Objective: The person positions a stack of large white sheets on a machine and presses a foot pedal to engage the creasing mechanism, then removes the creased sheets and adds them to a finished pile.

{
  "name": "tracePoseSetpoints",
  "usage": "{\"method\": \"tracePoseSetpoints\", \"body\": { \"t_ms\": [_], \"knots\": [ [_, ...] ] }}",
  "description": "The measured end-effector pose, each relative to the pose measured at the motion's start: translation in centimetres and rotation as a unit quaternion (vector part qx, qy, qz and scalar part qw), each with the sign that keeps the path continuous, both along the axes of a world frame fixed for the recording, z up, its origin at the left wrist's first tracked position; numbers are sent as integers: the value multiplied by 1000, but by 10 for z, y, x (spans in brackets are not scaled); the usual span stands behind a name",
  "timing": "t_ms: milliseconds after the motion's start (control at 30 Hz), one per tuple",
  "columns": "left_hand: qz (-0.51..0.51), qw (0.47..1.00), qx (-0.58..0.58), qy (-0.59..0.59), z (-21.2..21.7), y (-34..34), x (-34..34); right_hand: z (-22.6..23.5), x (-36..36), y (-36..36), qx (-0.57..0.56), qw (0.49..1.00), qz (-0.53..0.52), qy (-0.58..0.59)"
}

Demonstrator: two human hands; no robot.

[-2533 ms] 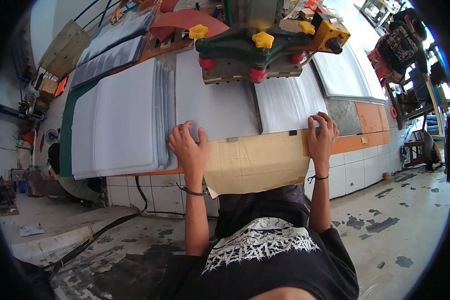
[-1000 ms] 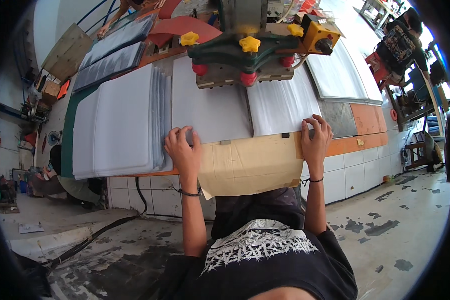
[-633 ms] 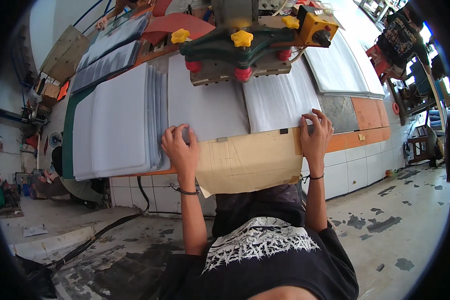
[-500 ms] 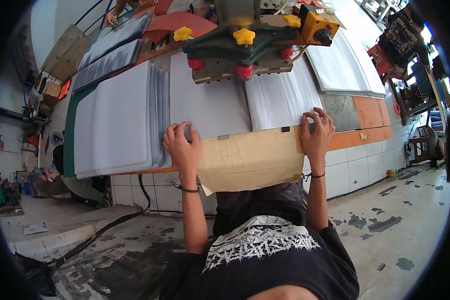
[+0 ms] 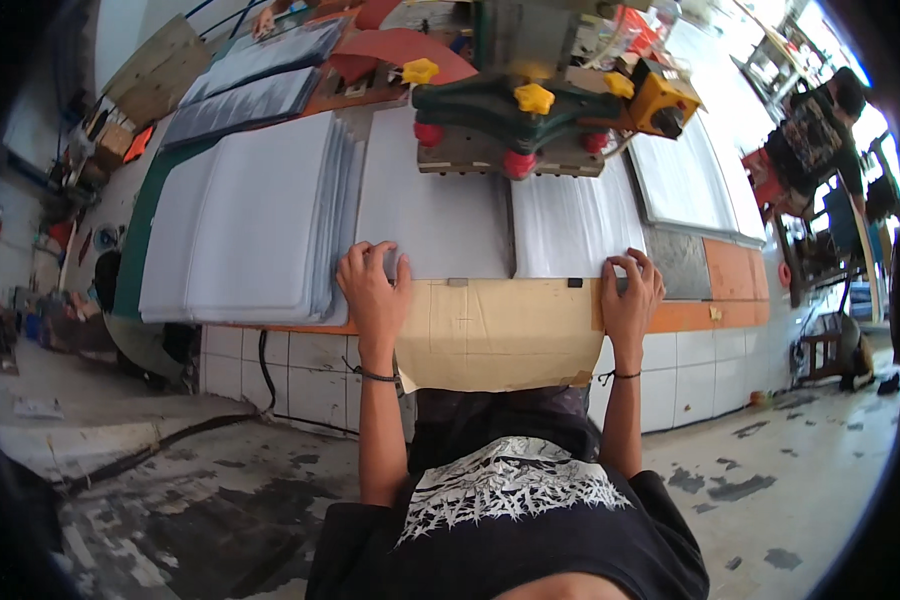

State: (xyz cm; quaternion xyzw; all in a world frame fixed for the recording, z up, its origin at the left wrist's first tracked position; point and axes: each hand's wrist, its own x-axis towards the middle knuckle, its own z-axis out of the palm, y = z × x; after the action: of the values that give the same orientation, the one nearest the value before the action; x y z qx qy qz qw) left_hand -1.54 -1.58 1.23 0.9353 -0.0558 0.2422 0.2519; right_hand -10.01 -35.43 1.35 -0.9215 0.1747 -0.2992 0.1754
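Observation:
My left hand [image 5: 372,295] rests at the near left corner of a white sheet [image 5: 435,225], fingers loosely bent, thumb apart. At the near right corner of a shinier translucent plastic sheet [image 5: 575,230], my right hand [image 5: 630,292] has bent fingers touching the surface; its grip is partly hidden. The two sheets lie side by side. Between my wrists, a tan card [image 5: 500,335] with pencilled lines hangs over the table's front edge. A grey clip [image 5: 457,282] and a black clip [image 5: 575,282] sit along its top edge. Above the sheets is a green press head [image 5: 520,115] with yellow knobs.
A thick pile of plastic sleeves [image 5: 255,220] stands at the left, with dark-edged stacks [image 5: 240,105] behind. More sheets [image 5: 685,185] lie at the right. A yellow switch box [image 5: 665,100] juts from the press. Another person [image 5: 820,130] sits far right; another's hand [image 5: 265,22] shows far left.
The whole view has shifted, so the press and table appear farther right and lower. My hands stay at the sheets' near corners, with only slight finger movement.

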Motion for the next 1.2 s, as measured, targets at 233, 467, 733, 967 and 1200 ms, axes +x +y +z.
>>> {"method": "tracePoseSetpoints", "body": {
  "t_ms": [233, 467, 733, 967, 1200],
  "knots": [
    [-13, 1000, 3, -6, 2, -3, 0, -5, -3, -4, -6, 1000, 5, -4],
    [-3, 1000, 10, -4, 1, 0, 0, 0, 0, -1, 7, 1000, 16, -1],
    [-87, 995, 4, -56, 12, -6, -3, 1, -2, -2, 11, 1000, 6, -10],
    [-290, 957, 16, 21, 30, -40, -8, 8, -2, -1, 29, 999, 16, 13],
    [-274, 956, 75, 71, 34, -47, 10, 5, -2, 1, -8, 1000, -13, 11]
  ]
}}
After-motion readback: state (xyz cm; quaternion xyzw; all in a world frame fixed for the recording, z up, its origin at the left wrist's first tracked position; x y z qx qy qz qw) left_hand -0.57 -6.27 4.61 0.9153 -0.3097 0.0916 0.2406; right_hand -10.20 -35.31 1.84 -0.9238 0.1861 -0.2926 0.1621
